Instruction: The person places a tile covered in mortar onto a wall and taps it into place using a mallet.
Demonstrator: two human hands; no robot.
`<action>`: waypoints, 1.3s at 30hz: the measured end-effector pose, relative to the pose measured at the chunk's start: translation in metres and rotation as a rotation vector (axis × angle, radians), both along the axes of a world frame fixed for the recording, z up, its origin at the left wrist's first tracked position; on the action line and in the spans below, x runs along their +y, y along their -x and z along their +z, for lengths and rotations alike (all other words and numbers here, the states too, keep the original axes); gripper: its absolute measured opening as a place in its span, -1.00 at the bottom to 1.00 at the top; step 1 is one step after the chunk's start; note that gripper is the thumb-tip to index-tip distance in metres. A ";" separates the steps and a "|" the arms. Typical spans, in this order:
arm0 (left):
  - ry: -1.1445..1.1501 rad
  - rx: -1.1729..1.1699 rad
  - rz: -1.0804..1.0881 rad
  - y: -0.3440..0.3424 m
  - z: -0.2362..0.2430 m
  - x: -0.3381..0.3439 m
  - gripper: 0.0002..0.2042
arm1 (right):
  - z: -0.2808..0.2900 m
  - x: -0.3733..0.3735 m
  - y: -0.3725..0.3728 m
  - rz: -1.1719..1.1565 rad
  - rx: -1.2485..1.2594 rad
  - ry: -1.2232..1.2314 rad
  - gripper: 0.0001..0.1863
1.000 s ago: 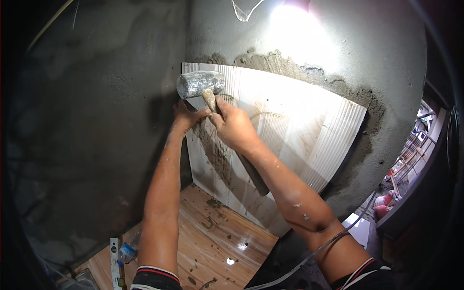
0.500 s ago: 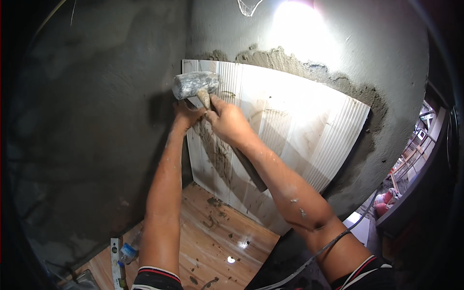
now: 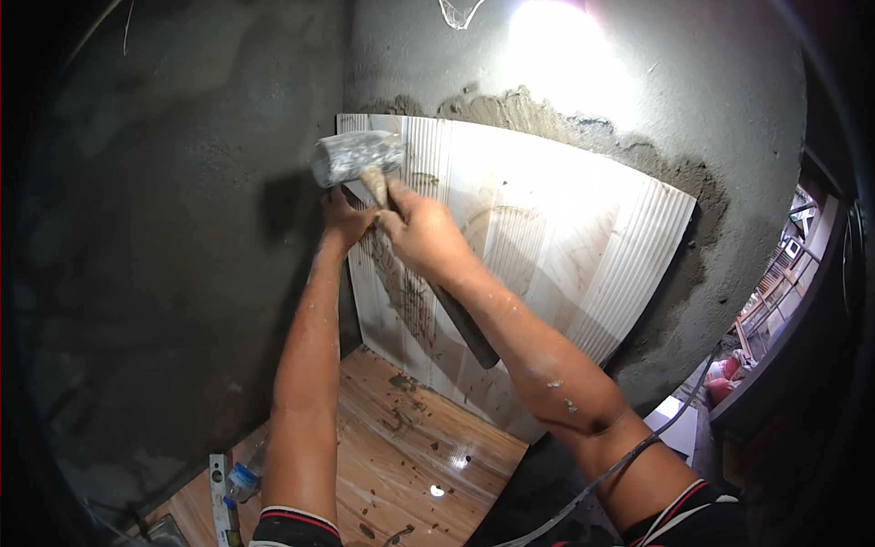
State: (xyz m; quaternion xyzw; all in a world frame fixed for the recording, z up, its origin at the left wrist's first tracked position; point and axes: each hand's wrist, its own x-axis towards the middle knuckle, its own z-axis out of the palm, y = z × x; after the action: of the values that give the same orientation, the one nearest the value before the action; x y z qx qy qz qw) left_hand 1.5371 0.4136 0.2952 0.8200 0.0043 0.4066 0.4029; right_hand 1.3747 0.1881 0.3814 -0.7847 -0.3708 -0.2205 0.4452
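A large white wall tile [image 3: 547,173] with ribbed, marbled stripes leans against the grey wall, its left edge close to the corner. My right hand [image 3: 427,232] is wrapped round the handle of a mallet [image 3: 357,157], whose pale, scuffed head hangs over the tile's upper left corner. The dark end of the handle points down under my forearm. Just below the mallet head, my left hand [image 3: 346,221] rests at the tile's left edge with thumb and fingers apart. The mallet hides part of its fingertips. Grey mortar smears the tile's left side.
Wet mortar [image 3: 519,111] rims the tile's top and right side. Below lies a wood-look tiled surface [image 3: 410,465] strewn with mortar crumbs. A spirit level [image 3: 219,497] and a plastic bottle [image 3: 242,478] sit at lower left. A grey cable [image 3: 592,483] crosses my right arm.
The mallet and my right hand have shifted slightly left and the handle's end has tipped a little lower. My left hand keeps its place at the tile edge. The view has moved slightly.
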 end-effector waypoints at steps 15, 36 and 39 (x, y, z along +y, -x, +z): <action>0.081 -0.131 -0.173 0.021 0.012 -0.011 0.36 | -0.015 -0.022 -0.001 -0.034 -0.033 -0.022 -0.44; 0.033 -0.043 -0.045 0.020 0.010 -0.010 0.31 | -0.012 -0.020 0.002 -0.039 0.008 0.010 -0.45; -0.043 -0.102 -0.066 0.019 0.010 -0.007 0.34 | 0.002 -0.011 0.000 0.055 -0.057 0.020 -0.51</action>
State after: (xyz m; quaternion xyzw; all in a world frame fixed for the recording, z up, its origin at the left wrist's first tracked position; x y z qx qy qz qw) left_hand 1.5181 0.4062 0.3053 0.8065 -0.0519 0.4343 0.3979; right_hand 1.3751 0.1776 0.3832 -0.7720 -0.4070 -0.2267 0.4324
